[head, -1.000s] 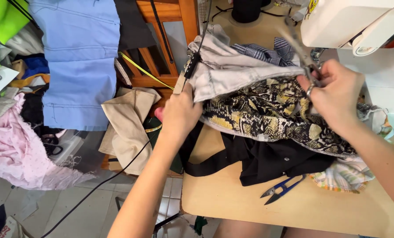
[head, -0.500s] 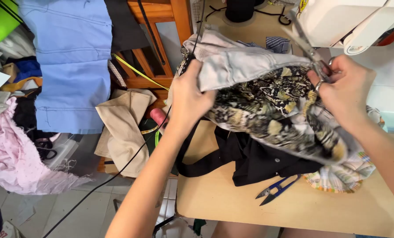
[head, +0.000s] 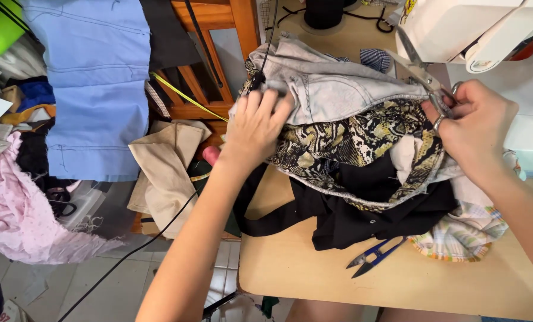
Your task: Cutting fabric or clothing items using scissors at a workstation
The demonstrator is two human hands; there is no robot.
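Note:
My left hand (head: 255, 128) presses down on the left side of a fabric pile, fingers spread over a pale grey garment (head: 338, 89) and a snake-print cloth (head: 350, 140). My right hand (head: 478, 128) grips metal scissors (head: 418, 68) at the pile's right edge, blades pointing up and left, and also pinches the cloth there. A black garment (head: 362, 217) lies under the pile and hangs over the wooden table (head: 314, 274).
Blue thread snips (head: 377, 256) lie on the table near a checked cloth (head: 463, 235). A white sewing machine (head: 487, 30) stands at the back right. Left of the table are a wooden chair (head: 218, 59), blue fabric (head: 96, 83), beige cloth (head: 165, 170) and pink fabric (head: 16, 220).
Both hands have lifted and folded the pile toward the back of the table; the grey garment now lies more on top of the snake-print cloth.

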